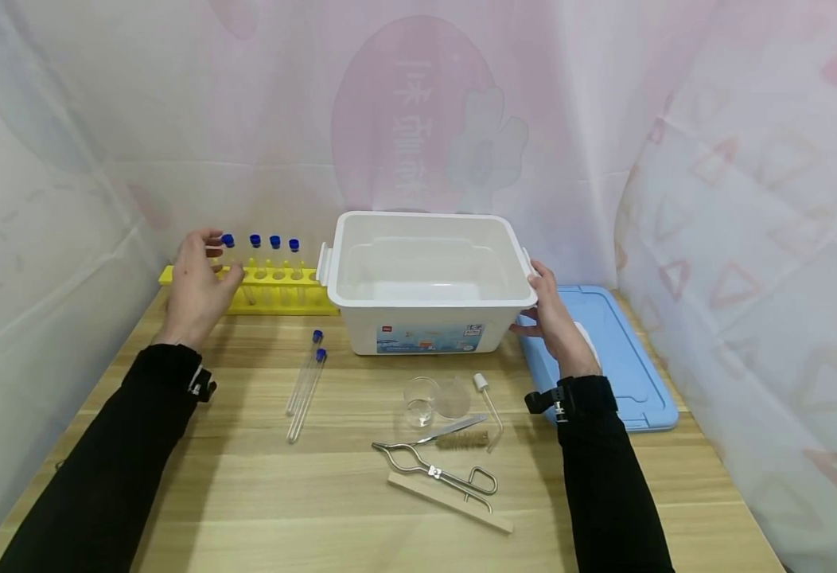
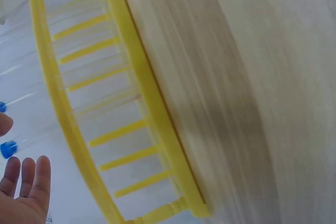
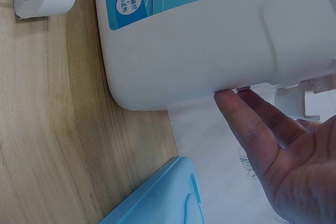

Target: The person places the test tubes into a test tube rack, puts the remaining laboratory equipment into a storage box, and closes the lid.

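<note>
capped tube [image 1: 228, 247] stands beside unclenched left grip [image 1: 200, 293], white tub [image 1: 426, 315] against loose right grip [image 1: 556, 320].

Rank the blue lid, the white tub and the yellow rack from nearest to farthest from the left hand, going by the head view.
From the left hand:
1. Yellow rack: right by the hand, at the left of the table.
2. White tub: next along, in the middle.
3. Blue lid: farthest, over on the right side.
</note>
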Available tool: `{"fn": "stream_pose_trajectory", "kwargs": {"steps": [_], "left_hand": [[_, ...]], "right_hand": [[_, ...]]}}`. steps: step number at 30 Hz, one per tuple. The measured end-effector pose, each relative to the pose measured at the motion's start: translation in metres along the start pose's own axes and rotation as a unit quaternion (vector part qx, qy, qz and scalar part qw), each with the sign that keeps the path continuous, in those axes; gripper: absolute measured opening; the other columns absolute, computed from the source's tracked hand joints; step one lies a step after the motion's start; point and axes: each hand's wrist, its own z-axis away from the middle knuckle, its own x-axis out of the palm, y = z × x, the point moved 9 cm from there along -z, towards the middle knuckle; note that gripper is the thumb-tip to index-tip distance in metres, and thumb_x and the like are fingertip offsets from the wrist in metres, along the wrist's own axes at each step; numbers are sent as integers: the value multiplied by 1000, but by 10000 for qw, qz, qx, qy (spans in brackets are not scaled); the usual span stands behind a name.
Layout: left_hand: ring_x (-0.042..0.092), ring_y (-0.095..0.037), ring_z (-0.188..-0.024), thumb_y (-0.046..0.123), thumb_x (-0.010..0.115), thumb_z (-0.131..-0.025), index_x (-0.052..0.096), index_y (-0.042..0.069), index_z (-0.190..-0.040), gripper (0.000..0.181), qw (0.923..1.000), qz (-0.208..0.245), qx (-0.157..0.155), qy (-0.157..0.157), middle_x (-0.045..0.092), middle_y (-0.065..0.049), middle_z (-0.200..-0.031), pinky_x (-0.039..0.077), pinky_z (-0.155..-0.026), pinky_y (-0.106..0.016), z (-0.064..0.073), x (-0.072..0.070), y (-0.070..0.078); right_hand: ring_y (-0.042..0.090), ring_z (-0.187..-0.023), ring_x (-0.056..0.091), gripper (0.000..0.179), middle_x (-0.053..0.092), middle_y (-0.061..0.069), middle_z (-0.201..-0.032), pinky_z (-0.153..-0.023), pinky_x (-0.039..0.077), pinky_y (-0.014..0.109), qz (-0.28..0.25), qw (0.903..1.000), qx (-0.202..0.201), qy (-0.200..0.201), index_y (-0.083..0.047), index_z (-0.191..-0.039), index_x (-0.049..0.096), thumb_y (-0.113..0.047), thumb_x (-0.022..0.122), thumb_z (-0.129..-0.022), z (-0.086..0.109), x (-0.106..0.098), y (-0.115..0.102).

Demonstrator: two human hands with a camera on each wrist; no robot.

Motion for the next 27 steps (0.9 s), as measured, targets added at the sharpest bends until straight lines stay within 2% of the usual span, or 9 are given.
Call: {"fn": "stream_pose_trajectory", "kwargs": {"steps": [6,12,27], "left_hand": [[53,-51,-150,16,65,-118,42,0,-173,62,9999,-79,151,-25,49,-31,-168,53,-126,-67,9,-2,14],[56,-52,-150,18,65,-119,45,0,-172,59,9984,-425,301,-199,54,-31,-166,55,-119,-68,20,1,27],[59,-52,-146,20,72,-117,48,-1,-169,62,9902,-680,586,-1069,57,-31,-164,57,-118,-72,48,26,49]], "right_hand": [[57,-162,54,83,33,22,-187,-128,49,83,-7,10000,25,-2,-45,-187,3,-68,42,-119,0,-1,1],[55,-162,55,82,32,20,-188,-127,51,82,-59,10000,52,31,-45,-187,5,-67,43,-119,-1,-1,2],[55,-163,54,83,34,20,-187,-128,49,83,-87,9999,70,48,-46,-187,4,-67,43,-118,-1,-2,2]]}}
